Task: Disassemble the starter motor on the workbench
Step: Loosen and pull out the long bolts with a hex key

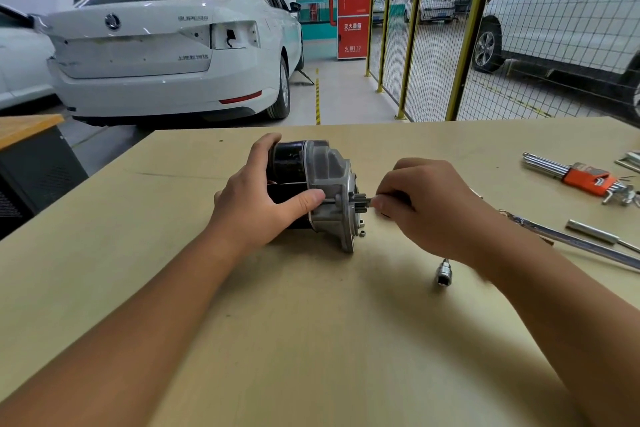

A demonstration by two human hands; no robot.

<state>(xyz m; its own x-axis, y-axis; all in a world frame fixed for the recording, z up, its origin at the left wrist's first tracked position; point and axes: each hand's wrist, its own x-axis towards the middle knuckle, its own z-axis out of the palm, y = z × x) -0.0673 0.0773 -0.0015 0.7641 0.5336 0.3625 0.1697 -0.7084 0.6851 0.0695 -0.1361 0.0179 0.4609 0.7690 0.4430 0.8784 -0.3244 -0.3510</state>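
Note:
The starter motor (325, 170) lies on its side in the middle of the workbench (173, 218), black body to the left, grey aluminium nose housing to the right. My left hand (256, 198) grips the black body, thumb pressed against the housing. My right hand (429, 204) pinches a thin metal tool or screw (373, 200) at the housing's face, beside the dark pinion gear (360, 199). What exactly the fingers hold is mostly hidden.
A loose socket (444, 272) lies near my right forearm. A small nut (362, 233) sits by the housing foot. An orange hex key set (585, 180), a long wrench (568, 239) and a metal extension (592, 231) lie at the right. Cars and a yellow fence stand beyond the bench.

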